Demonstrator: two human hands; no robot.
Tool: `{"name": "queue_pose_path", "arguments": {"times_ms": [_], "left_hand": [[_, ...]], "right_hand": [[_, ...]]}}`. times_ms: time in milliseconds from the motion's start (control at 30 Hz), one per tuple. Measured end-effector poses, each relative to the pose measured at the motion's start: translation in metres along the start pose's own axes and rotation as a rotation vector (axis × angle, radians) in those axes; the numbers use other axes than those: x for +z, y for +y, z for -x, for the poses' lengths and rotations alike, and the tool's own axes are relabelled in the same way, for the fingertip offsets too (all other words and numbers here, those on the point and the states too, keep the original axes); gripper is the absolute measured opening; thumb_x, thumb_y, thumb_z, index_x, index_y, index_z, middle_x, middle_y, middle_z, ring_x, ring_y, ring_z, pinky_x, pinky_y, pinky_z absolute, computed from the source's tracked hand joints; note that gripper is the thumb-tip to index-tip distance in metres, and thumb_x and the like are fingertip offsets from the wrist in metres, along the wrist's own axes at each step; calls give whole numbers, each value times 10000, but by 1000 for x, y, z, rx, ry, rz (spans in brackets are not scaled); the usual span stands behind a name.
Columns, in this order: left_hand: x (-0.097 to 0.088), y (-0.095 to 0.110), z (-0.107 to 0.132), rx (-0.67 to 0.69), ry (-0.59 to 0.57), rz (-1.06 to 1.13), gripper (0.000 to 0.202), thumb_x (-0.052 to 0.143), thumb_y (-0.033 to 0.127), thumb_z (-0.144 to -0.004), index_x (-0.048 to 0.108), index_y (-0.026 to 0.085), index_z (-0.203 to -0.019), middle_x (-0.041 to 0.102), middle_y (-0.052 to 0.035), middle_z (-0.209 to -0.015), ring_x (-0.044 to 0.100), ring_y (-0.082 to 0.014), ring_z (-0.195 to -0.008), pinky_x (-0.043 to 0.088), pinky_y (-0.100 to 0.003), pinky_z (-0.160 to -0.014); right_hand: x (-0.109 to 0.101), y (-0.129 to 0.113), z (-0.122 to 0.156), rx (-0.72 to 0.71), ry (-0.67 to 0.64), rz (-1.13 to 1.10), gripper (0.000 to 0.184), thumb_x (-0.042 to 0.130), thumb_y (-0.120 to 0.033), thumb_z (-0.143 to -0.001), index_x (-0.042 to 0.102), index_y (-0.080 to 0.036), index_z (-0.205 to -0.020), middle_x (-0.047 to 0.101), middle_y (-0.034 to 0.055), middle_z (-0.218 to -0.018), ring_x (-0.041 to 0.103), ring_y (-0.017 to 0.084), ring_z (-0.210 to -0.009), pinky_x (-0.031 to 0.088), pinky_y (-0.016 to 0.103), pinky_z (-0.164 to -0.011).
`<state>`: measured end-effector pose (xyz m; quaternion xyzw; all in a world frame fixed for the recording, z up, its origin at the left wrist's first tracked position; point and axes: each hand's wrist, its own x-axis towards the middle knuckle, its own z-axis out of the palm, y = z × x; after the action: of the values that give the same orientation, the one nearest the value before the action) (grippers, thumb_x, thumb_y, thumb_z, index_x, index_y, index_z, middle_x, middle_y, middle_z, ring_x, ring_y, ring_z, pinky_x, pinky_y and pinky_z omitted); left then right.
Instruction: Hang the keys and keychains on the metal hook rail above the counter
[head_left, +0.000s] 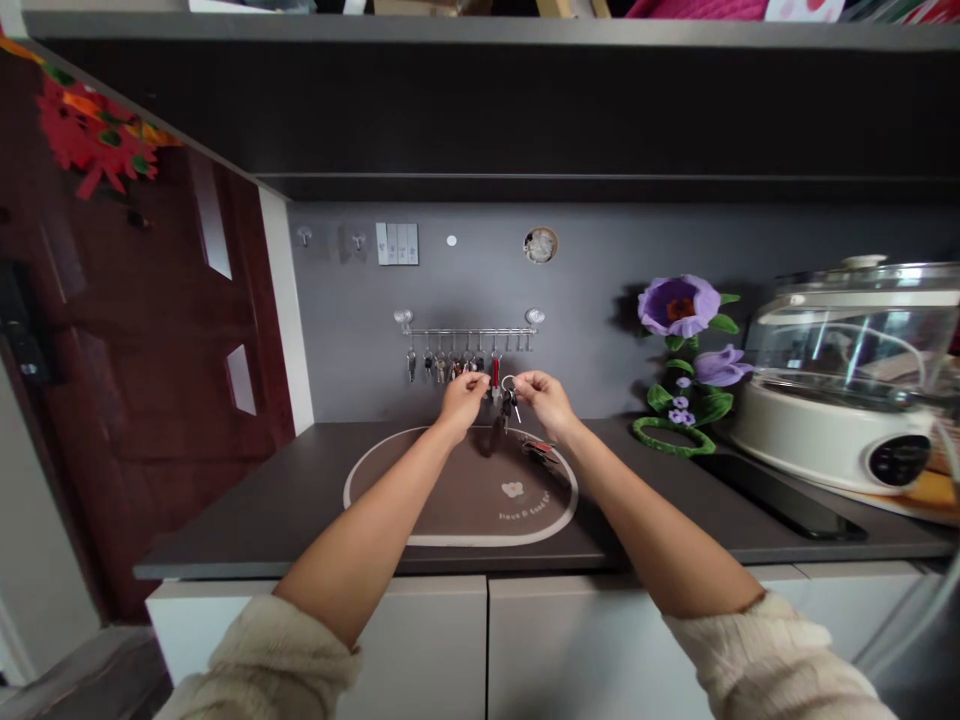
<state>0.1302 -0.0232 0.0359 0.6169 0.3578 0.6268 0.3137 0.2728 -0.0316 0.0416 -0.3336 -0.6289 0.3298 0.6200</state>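
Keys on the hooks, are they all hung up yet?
Several keys already hang on the rack. The left hand and right hand hold a key bunch just below it. A small item on the mat may be left.

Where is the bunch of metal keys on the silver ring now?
Head view, centre: the bunch of metal keys on the silver ring hangs between the left hand and the right hand, just below the metal hook rail.

Head camera looks forward and down onto counter [247, 500]
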Motion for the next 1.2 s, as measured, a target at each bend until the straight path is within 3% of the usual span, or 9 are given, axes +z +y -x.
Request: {"name": "queue_pose_path", "arguments": {"times_ms": [233,467,700,1200], "left_hand": [[1,-24,1,150,52,-174,208,469,311,-712,602,154,-742,588,-25,-657,505,-120,-613,376,-235,-612],[-9,-46,-3,240,92,-340,217,447,305,-731,609,162,-718,598,-38,-681,511,-139,-644,363,-249,-639],[-9,-47,-1,294,80,-460,220,430,285,-751,611,162,-738,604,-51,-729,513,-149,-684,363,-257,-661],[-6,-48,-1,255,30,-471,209,432,257,-757,608,147,-745,612,-29,-686,522,-115,-627,382,-223,-617]], "right_hand": [[-4,-6,-32,34,88,2,241,595,-373,-585,499,-170,-671,500,-18,-626,450,73,-566,393,212,-558],[-5,7,-66,4,219,43,173,550,-326,-619,526,-161,-665,521,-13,-618,440,69,-548,368,204,-546],[0,21,-91,2,359,99,120,533,-258,-605,550,-142,-624,541,-6,-606,437,71,-542,356,207,-574],[6,32,-102,68,517,292,176,539,-256,-630,622,-108,-678,622,43,-682,505,95,-583,377,213,-597]]}}
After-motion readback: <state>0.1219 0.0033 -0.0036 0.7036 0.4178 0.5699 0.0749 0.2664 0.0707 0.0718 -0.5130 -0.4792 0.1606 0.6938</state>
